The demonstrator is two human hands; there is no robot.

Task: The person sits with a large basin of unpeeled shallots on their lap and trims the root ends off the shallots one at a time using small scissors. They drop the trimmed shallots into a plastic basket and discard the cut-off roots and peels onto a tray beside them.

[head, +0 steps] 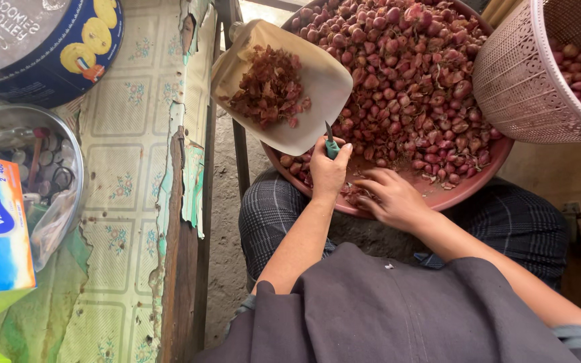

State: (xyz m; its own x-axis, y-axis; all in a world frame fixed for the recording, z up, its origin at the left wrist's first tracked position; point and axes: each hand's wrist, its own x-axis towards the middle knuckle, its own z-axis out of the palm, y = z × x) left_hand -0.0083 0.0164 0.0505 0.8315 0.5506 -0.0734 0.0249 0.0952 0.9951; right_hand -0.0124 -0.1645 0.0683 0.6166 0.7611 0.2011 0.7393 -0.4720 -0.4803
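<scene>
Your left hand (329, 171) was clenched around a small green-handled knife (331, 143) at the near rim of the red basin (469, 185). Your right hand (390, 198), fingers loosely curled, touched the shallots (405, 74) inside it. Peels filled the beige scoop (317, 81) alongside; a pink basket (526, 81) stood beyond.

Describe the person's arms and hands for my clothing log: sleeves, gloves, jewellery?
Both forearms are bare; the left hand and right hand wear no gloves, and no rings or watch show. A loose dark grey top covers the upper arms, with a lighter grey-blue cuff edge at the right elbow. Checked trousers below.
</scene>
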